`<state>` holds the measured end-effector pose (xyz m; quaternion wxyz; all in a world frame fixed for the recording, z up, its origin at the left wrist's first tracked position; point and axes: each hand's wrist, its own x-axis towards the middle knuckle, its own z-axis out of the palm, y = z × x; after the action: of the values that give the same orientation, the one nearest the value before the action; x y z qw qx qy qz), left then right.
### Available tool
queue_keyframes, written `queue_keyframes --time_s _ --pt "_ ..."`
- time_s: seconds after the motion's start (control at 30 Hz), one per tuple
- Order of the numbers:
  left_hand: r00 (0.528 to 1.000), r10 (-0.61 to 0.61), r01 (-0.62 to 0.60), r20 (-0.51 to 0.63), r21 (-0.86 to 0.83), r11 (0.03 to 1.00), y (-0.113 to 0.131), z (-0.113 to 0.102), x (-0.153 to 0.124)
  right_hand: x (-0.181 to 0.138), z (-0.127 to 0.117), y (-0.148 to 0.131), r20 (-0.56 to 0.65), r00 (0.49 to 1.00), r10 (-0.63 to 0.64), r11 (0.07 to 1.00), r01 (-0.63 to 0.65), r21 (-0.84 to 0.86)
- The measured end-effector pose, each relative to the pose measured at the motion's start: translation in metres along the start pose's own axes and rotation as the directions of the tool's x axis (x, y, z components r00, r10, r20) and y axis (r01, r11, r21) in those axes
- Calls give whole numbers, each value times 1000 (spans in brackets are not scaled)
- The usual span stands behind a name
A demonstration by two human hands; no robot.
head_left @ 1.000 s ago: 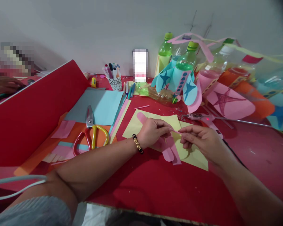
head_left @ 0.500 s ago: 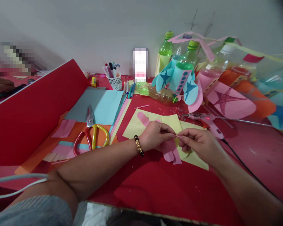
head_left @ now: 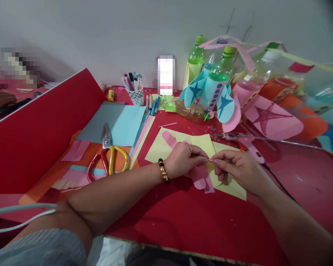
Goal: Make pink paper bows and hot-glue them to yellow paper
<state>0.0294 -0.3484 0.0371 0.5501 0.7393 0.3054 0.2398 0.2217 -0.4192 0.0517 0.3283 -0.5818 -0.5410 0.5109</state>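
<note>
My left hand and my right hand meet above the table, with their fingertips pinching a thin pink paper strip. Most of the strip is hidden by my fingers. Beneath my hands lies a pale yellow paper sheet. A rounded pink paper cut-out sits on it below my hands, and another pink piece shows beyond my left hand. A bracelet of black and gold beads circles my left wrist.
Large scissors with red and yellow handles lie on orange paper left of my arm. Beyond them are blue card and a tilted red board. Decorated plastic bottles and a corded hot glue gun stand at the back right.
My hands have come closer together, and both now pinch the pink strip at the fingertips. My right hand has moved left. The view has shifted slightly.
</note>
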Motion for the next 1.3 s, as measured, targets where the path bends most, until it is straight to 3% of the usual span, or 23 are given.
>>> queue_keyframes --time_s 0.4,0.57,0.93,1.07,1.2,1.3 --pt "998 -45 43 -31 -70 997 3 -2 2 1 -6 -1 -37 999 31 997 -28 71" --pt "998 -9 6 -65 -48 999 -1 -2 2 3 -8 0 -58 997 45 992 -38 116" --pt "990 -109 77 -84 -317 945 -6 -5 6 5 -13 3 -91 994 54 976 -33 216" --pt "992 -91 55 -86 -350 935 -10 -5 8 9 -13 6 -107 993 42 971 -16 237" --pt "985 -89 34 -150 -336 941 -7 -12 11 12 -13 7 -186 982 32 964 19 266" --pt "961 -40 -38 -273 -277 960 -4 -28 14 14 -14 6 -274 961 30 964 45 263"
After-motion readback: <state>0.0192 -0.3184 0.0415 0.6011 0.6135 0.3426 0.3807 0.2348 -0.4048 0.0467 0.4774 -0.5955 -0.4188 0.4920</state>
